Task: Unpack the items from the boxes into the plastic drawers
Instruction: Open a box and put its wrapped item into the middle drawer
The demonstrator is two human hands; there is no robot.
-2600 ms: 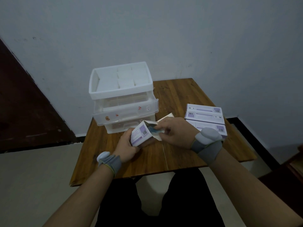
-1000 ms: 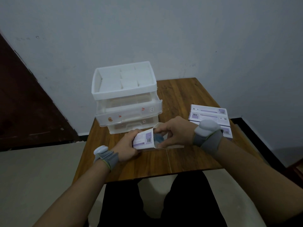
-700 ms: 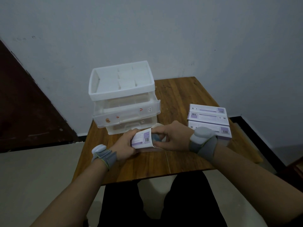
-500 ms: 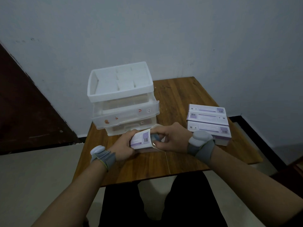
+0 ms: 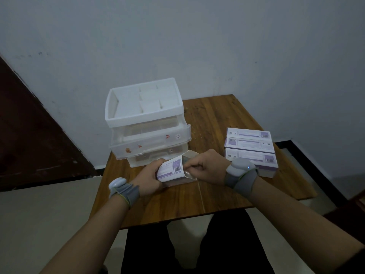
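1. A person sits at a brown wooden worktop (image 5: 177, 202) in the middle of the frame. Both arms reach forward over it.
2. The left hand (image 5: 150, 178) holds a small white and purple box (image 5: 170, 170), just left of the middle of the frame. Its grip is clamped round the left end of the box.
3. The box lies on its side, low over the worktop. I cannot tell if it touches the wood. Its open end points right, and a pale flap (image 5: 190, 155) sticks up from that end.
4. The right hand (image 5: 207, 167) is at the open end. Its grip is pinched together there, with the fingers curled. Something grey shows in the mouth of the box, but it is too small to tell what.
5. The plastic drawers (image 5: 150, 141) stand just behind the hands, toward the upper left of the worktop.
6. A white tray (image 5: 144, 113) with little sections sits on top of the drawers. The drawer under it is pulled out a bit and has small stickers on its front.
7. Three more boxes (image 5: 250, 149) lie close together at the right of the frame, behind the right wrist.
8. Each wrist wears a grey band (image 5: 240, 173).
9. A grey wall (image 5: 197, 46) fills the top of the frame.
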